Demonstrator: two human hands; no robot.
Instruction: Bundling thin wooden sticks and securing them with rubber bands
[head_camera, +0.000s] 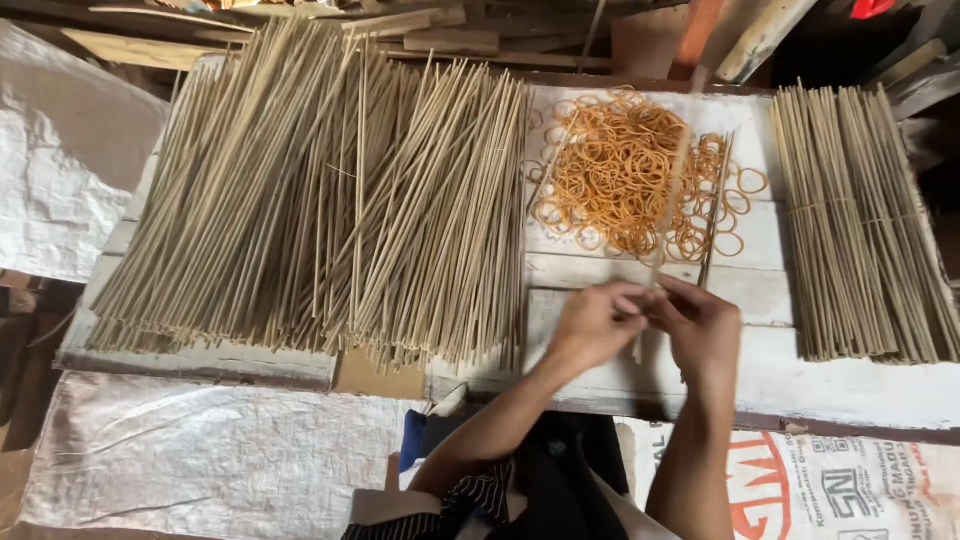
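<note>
- Nearest me, the person's two forearms come up over a dark garment and a printed white sack (830, 485) that lies along the front edge of the board.
- The left hand (592, 325) and right hand (703, 328) meet over the white-painted wooden board (800, 375), fingertips touching each other.
- Both sets of fingers are curled shut, pinching a thin blurred bamboo stick (668, 215) between them; it rises from the fingertips and slants away over the board.
- A second loose stick (714, 215) lies just beside it, to the right, its near end close to the right hand's knuckles.
- Just beyond the hands sits a heap of orange rubber bands (625, 180), spread on the board.
- To the right, banded bundles of sticks (860, 225) lie side by side.
- To the left, a big loose pile of sticks (320, 200) fans out.
- Farthest off, scrap wooden planks (450, 35) lie along the back.
</note>
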